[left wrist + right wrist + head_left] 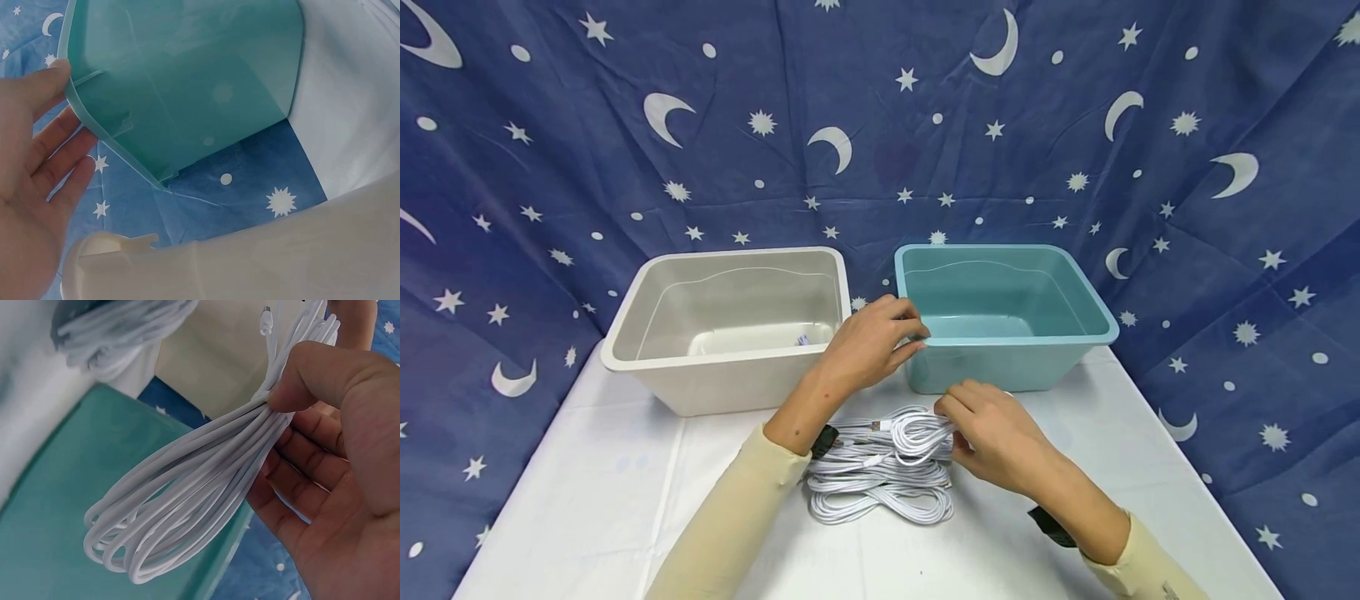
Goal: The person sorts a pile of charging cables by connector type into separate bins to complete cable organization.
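Observation:
My left hand (871, 343) holds the near left corner of the teal bin (1000, 367). In the left wrist view the thumb lies on the bin's rim (94, 122) and the fingers are below it. A coiled white USB cable (181, 487) is pinched between the thumb and fingers of my right hand (1000, 433). That coil is bunched in the middle, with its loops fanning out and one metal plug end (267, 322) loose. In the head view it hangs just above a pile of similar white coiled cables (880, 492), partly hiding them.
A cream-white bin (715, 387) stands to the left of the teal one, with a small bluish scrap (802, 340) inside. Both bins are on a white-covered table (602, 492). Behind them hangs a blue cloth (880, 150) with moons and stars.

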Motion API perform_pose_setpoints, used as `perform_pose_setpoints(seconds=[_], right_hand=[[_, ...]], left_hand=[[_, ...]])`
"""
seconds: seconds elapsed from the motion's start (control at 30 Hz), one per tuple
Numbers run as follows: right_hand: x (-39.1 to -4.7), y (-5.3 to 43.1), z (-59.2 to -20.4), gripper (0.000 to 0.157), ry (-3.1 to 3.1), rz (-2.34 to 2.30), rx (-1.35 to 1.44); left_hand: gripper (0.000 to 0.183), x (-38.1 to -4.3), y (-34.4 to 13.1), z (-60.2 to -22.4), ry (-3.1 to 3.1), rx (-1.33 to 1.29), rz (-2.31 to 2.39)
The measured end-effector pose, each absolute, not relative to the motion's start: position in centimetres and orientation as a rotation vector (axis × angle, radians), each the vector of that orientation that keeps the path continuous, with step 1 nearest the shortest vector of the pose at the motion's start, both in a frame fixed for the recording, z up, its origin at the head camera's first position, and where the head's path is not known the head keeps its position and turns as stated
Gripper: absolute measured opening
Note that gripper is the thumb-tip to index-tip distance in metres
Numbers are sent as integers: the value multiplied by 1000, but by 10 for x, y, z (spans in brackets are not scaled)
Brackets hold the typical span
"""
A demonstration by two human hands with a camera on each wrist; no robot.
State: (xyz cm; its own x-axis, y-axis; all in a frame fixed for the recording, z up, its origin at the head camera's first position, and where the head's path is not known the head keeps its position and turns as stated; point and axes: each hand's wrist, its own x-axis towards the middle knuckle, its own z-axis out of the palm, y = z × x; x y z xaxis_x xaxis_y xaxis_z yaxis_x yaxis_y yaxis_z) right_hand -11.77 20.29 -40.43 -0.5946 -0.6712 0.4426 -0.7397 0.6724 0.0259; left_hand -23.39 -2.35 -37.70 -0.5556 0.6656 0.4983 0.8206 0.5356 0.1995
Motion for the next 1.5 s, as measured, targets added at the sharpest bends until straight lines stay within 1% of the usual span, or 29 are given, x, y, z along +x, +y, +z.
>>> perform_pose_setpoints(seconds=[0.37,0.9,1.23,1.5], right_hand=[[-126,219,-365,35,-2378,131,1156],[-144,240,-329,38,-2321,166,1164],[-165,262,-313,39,-2336,204,1102],[-193,273,-315,38,-2340,290,1054]], left_hand=[[15,-235,-22,-377,-2425,-1220,-582],[18,-233,-26,-376,-2455,-1223,-505],[17,-234,-21,-374,-2446,-1223,-514],[15,-234,-24,-375,-2470,-1212,-551]])
